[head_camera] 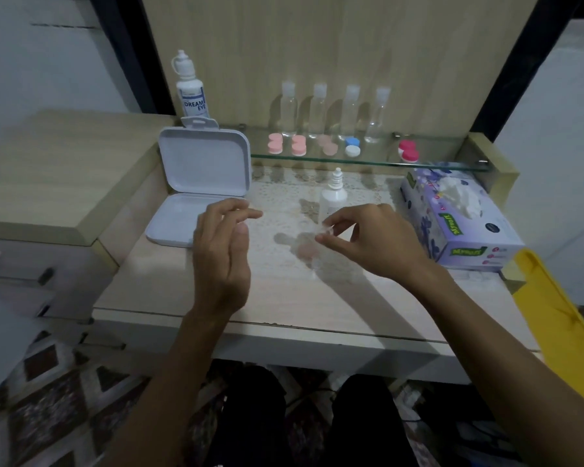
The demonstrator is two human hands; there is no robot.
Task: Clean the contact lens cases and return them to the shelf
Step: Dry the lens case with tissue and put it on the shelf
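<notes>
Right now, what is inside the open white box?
The white box looks empty on the visible tray and lid. The left hand covers the tray's near right corner, so that part is unseen.

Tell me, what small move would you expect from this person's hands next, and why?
Probably the left hand comes across to help. The right hand pinches a small clear piece, too blurred to identify, above the beige tabletop; the left hovers open, holding nothing. The small white dropper bottle stands just behind, and a pale pink round piece lies below the fingers.
</notes>
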